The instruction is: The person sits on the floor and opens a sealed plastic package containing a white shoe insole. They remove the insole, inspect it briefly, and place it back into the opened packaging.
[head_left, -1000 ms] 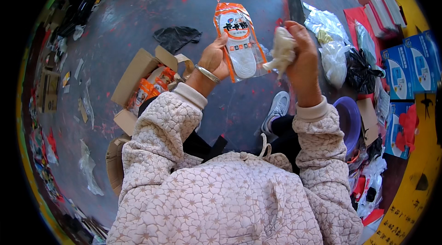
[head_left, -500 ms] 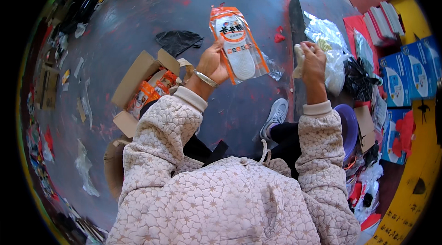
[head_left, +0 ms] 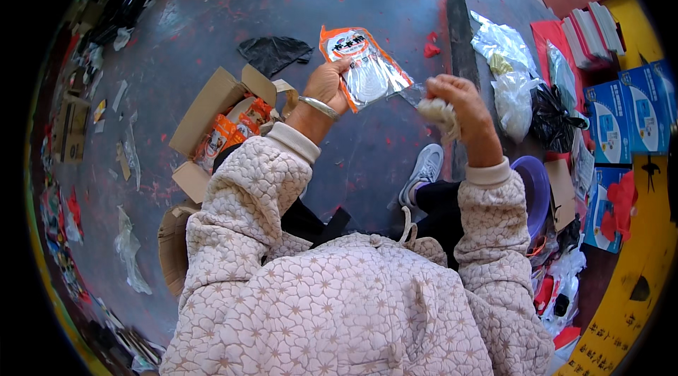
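My left hand (head_left: 328, 88) grips the near-left edge of a clear packet (head_left: 392, 74) with orange borders and printing. A white insole (head_left: 367, 83) shows through the film, partly hidden by glare. My right hand (head_left: 462, 111) is closed just right of the packet, with a pale, fluffy wad (head_left: 439, 113) hanging from its fingers. Between the packet and my right fingertips is a bit of clear film; whether they touch it I cannot tell. Left of my left wrist, an open cardboard box (head_left: 205, 116) holds several orange packets (head_left: 224, 132).
A black plastic bag (head_left: 274, 55) lies on the floor beyond the box. To the right are a dark strip (head_left: 462, 37), clear plastic bags (head_left: 512, 97), a black bag (head_left: 554, 115), a purple basin (head_left: 533, 192) and blue boxes (head_left: 613, 122). A grey shoe (head_left: 425, 172) stands below my hands.
The packet has tilted, its right end swinging up, and glare now crosses it. My right hand has moved left toward the packet, bringing the pale wad along.
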Demonstrator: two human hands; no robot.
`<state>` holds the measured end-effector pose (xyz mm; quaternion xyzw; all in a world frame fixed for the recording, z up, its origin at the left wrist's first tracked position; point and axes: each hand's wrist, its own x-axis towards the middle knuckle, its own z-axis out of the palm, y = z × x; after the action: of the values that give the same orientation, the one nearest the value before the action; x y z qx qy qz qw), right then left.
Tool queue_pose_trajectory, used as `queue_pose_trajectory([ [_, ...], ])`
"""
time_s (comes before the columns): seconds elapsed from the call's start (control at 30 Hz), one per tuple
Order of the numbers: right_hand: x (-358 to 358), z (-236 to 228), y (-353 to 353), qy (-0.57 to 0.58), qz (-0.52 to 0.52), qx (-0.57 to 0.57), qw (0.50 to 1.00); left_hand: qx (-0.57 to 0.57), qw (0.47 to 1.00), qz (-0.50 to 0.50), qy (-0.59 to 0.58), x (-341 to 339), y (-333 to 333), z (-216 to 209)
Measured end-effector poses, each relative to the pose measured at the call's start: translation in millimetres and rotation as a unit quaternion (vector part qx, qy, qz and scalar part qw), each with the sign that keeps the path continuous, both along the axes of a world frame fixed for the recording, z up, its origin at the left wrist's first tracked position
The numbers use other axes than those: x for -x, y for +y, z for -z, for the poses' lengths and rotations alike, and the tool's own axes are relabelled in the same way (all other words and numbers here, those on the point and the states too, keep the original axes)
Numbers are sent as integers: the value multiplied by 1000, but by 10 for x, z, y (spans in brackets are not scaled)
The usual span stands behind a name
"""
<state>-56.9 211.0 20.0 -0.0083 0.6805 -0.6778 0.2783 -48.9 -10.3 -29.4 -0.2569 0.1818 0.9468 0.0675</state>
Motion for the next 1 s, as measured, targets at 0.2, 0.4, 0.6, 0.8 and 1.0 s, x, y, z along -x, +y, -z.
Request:
queue_pose_trajectory([
  [0.2, -344, 26, -305, -99, -55, 8, 994, 56, 998, 17, 32, 19, 28, 71],
  [0.4, -359, 221, -399, -179, 47, 138, 973, 129, 978, 22, 165, -38, 140, 66],
  [0.6, -368, 245, -498, -159, 104, 123, 974, 148, 968, 17, 202, -127, 127, -26],
  [0.8, -341, 269, -397, -95, 82, 115, 985, 93, 959, 45, 263, -42, -79, -144],
  [1.0, -312, 209, -313, -64, 32, 72, 995, 33, 988, 29, 150, -83, -146, -222],
])
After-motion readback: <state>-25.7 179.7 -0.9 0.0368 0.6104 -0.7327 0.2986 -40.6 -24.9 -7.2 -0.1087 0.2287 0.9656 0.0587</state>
